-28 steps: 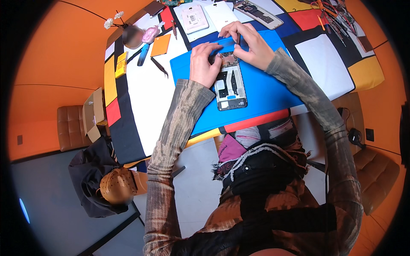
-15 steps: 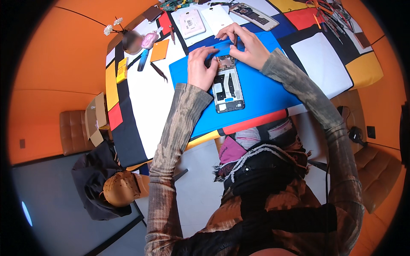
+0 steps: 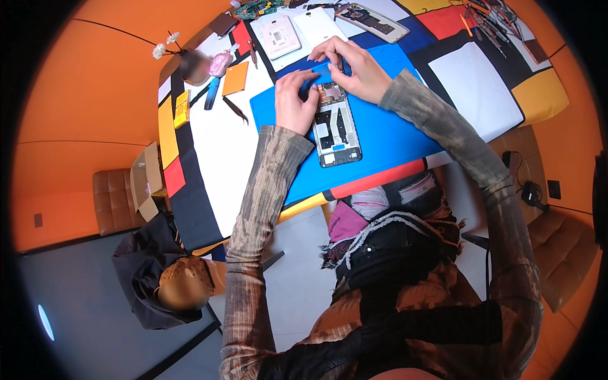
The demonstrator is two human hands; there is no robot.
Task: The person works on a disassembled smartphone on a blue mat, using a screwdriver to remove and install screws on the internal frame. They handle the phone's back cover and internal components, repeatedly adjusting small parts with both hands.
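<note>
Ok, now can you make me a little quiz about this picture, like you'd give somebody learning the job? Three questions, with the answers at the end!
1. True or false: the left hand is nearer to the orange pad than the right hand is.

2. Pick one. The opened phone lies on:
A) a brown chair
B) a blue mat
C) a cardboard box

3. Fill the gap: the flowers at the table's far left are ____ in colour.

Key: 1. True. 2. B. 3. White.
</note>
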